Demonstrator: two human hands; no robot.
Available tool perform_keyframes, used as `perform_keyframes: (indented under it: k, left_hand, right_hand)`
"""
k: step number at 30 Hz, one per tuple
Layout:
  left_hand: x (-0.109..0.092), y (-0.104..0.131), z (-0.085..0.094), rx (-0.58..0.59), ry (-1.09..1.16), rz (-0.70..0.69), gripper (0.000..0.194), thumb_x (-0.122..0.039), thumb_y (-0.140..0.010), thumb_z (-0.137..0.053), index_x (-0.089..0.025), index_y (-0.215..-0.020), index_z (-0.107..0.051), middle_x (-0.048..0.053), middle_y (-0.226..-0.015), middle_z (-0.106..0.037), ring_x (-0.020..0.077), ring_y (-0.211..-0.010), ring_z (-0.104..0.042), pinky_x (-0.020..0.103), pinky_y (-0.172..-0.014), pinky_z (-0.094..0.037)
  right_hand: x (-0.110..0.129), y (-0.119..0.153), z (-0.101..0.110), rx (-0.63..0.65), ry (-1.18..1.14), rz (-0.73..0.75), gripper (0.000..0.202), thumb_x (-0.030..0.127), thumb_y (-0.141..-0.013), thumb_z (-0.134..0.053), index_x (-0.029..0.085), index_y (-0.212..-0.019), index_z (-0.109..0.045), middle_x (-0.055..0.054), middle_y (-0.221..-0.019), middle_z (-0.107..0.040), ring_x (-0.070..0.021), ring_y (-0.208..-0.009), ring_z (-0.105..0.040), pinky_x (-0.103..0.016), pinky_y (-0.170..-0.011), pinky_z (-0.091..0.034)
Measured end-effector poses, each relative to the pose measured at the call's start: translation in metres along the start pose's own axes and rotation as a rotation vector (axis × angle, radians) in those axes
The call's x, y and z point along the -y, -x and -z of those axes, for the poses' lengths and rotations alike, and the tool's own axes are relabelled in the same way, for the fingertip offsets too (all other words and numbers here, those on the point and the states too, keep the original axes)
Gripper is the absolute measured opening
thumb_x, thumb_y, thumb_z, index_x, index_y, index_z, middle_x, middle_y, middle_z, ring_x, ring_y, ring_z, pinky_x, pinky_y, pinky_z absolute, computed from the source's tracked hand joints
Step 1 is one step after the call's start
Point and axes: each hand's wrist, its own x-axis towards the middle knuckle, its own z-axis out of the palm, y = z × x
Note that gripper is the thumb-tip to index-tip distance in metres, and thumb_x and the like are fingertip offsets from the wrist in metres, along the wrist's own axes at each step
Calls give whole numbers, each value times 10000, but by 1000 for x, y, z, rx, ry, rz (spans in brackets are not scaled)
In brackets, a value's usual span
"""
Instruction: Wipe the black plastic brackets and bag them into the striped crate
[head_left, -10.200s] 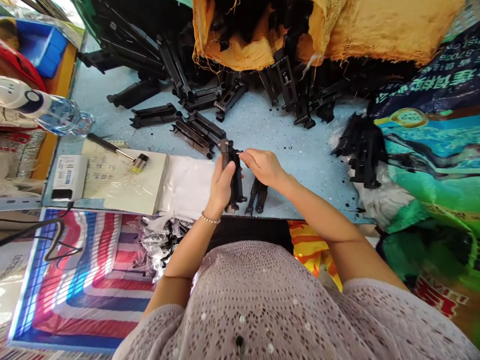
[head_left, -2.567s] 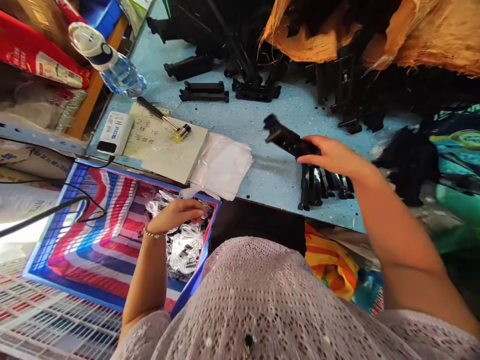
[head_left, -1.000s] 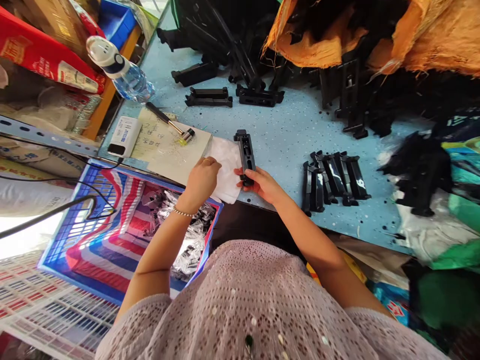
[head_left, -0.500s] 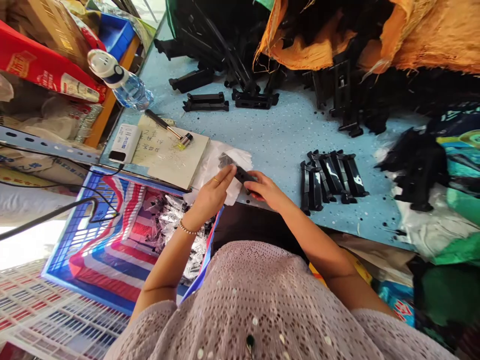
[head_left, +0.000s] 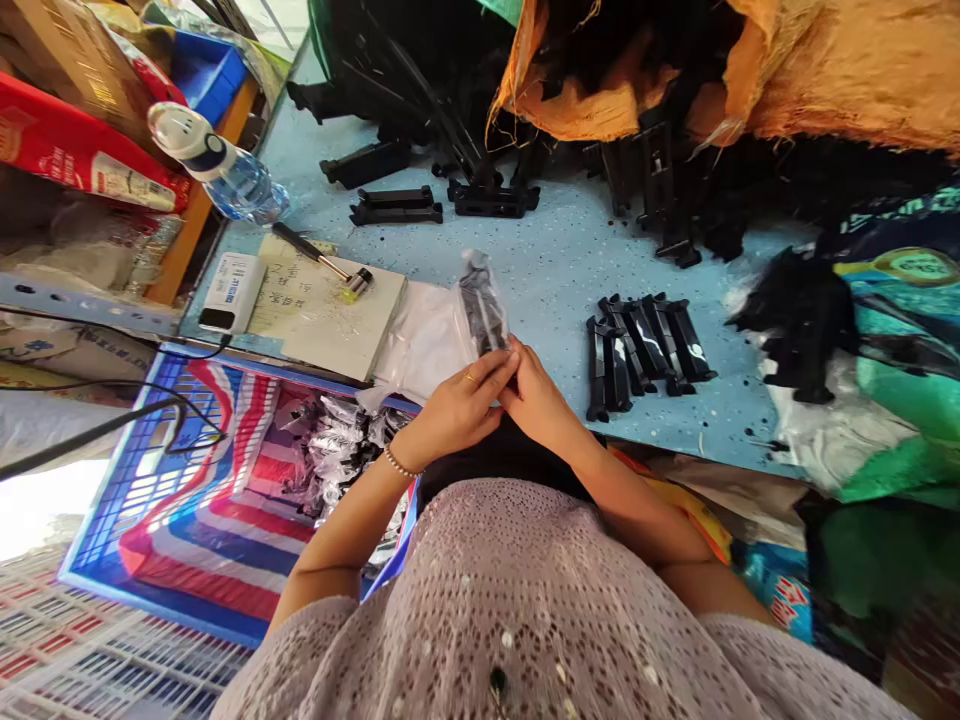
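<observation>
A black plastic part in a clear plastic bag (head_left: 482, 300) points away from me over the table's near edge. Both hands close round its near end: my left hand (head_left: 471, 405) from the left, my right hand (head_left: 536, 400) from the right, with fingers touching. Left of the bagged part lies a stack of clear plastic bags (head_left: 424, 335). A row of black plastic parts (head_left: 637, 350) lies to the right of my hands. Below and left, a blue basket (head_left: 97, 530) lined with striped cloth holds several bagged parts (head_left: 341, 440).
A cardboard sheet (head_left: 330, 330) bears a black-handled tool (head_left: 322, 255) and a white boxy device (head_left: 234, 290). Behind them stands a water bottle (head_left: 244, 185). Black parts spill from an orange sack (head_left: 862, 70) at the back. Plastic bags (head_left: 847, 430) lie at right.
The black part, bare or only partly covered before, is now inside a clear bag and points away from me. My hands have come together at its near end. The view has shifted slightly.
</observation>
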Motion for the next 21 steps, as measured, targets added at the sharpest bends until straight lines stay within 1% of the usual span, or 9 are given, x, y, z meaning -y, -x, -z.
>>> perform_keyframes:
  k: [3, 5, 7, 9, 12, 14, 16, 19, 21]
  left_hand:
    - [-3, 10, 14, -167, -35, 136, 572, -118, -949, -592, -222, -1505, -510, 138, -1359, -627, 215, -1189, -682, 353, -1021, -611]
    - [-16, 27, 41, -255, 38, 290, 478, -164, -905, -692, -254, -1372, -643, 91, -1267, -679, 176, -1030, -716, 305, -907, -639]
    - [-30, 54, 80, -317, 148, 472, 412, -211, -847, -764, -263, -1253, -719, 69, -1182, -712, 185, -963, -716, 310, -834, -644]
    - [-35, 91, 119, -355, 255, 676, 335, -253, -825, -774, -276, -1159, -760, 63, -1103, -736, 210, -924, -717, 321, -761, -640]
    - [-8, 150, 150, -194, 243, 983, 314, -372, -749, -801, -284, -1051, -789, 57, -966, -763, 236, -775, -711, 332, -630, -607]
    - [29, 180, 142, -34, 45, 1222, 391, -407, -731, -762, -254, -1091, -777, 48, -858, -753, 269, -780, -709, 358, -670, -592]
    - [69, 198, 115, 86, -207, 1402, 386, -336, -727, -685, -188, -1074, -765, 77, -880, -750, 321, -919, -706, 400, -804, -574]
    - [114, 205, 66, 145, -340, 1514, 403, -205, -710, -590, -77, -1067, -725, 202, -1072, -734, 396, -1181, -619, 463, -972, -502]
    - [129, 201, 45, 154, -293, 1531, 349, -163, -687, -583, -52, -990, -717, 240, -1031, -725, 420, -1176, -612, 483, -966, -489]
  right_hand:
    - [22, 14, 4, 174, -158, 103, 672, 214, -954, -572, 264, -1585, -350, -131, -1462, -544, -256, -1290, -604, -464, -1106, -525]
    - [34, 23, 16, 373, -264, 184, 650, 253, -977, -570, 284, -1589, -353, -105, -1453, -575, -215, -1240, -641, -413, -1074, -550]
    - [40, 31, 39, 485, -227, 205, 600, 301, -990, -579, 280, -1564, -403, -89, -1379, -644, -197, -1174, -677, -388, -1037, -566]
    - [34, 40, 70, 374, 26, 106, 497, 327, -1001, -572, 246, -1487, -504, -98, -1279, -695, -208, -1085, -704, -392, -975, -582]
    - [9, 50, 110, 7, 670, -228, 361, 316, -993, -580, 142, -1306, -621, -179, -1193, -692, -295, -1038, -703, -460, -899, -572]
    - [-10, 53, 121, -55, 990, -415, 349, 323, -987, -585, 86, -1239, -632, -232, -1183, -672, -362, -1057, -694, -486, -862, -558]
    - [-22, 52, 120, -10, 1112, -485, 372, 337, -997, -559, 67, -1247, -613, -251, -1190, -666, -384, -1062, -695, -466, -824, -553]
    - [-29, 50, 113, 25, 1124, -486, 391, 347, -1001, -534, 82, -1284, -584, -232, -1163, -693, -362, -1015, -715, -425, -784, -542]
    - [-32, 51, 114, 58, 1116, -501, 362, 339, -995, -525, 88, -1244, -607, -221, -1099, -724, -355, -957, -730, -426, -771, -537]
